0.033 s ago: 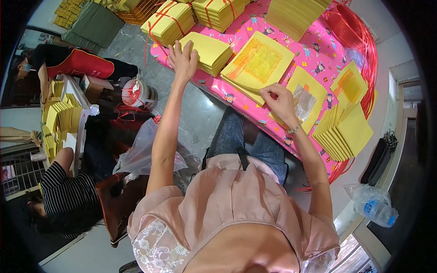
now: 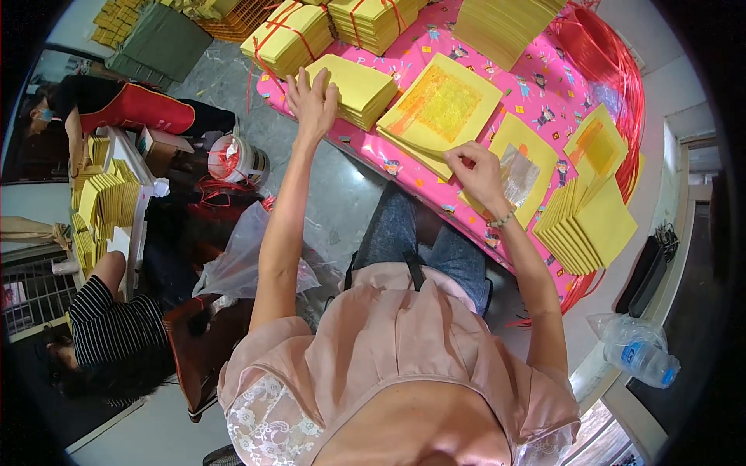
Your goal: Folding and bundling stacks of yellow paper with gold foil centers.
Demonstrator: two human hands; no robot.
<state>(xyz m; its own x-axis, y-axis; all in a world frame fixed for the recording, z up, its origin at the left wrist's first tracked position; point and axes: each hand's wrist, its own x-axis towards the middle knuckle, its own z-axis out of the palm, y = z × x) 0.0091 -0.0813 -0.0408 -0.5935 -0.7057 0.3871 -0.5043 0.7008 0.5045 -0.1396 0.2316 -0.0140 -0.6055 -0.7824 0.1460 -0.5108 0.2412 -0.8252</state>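
Observation:
My left hand (image 2: 313, 105) rests with fingers spread on the near left end of a stack of plain yellow paper (image 2: 359, 87). To its right lies another pile, topped by a yellow paper sheet (image 2: 486, 97) with an orange and gold square. My right hand (image 2: 475, 172) pinches the near right corner of this sheet between thumb and fingers, and the corner is slightly raised. Right beside that hand is a yellow sheet with a silver foil square (image 2: 519, 177). A fanned pile of yellow paper (image 2: 571, 233) lies farther right.
Tied yellow bundles (image 2: 289, 35) and a loose stack (image 2: 505, 31) stand at the back of the pink-covered table (image 2: 423, 39). Red plastic cord (image 2: 594, 46) is coiled at the right. Two other people (image 2: 148, 109) are at the left, near a bucket (image 2: 237, 159).

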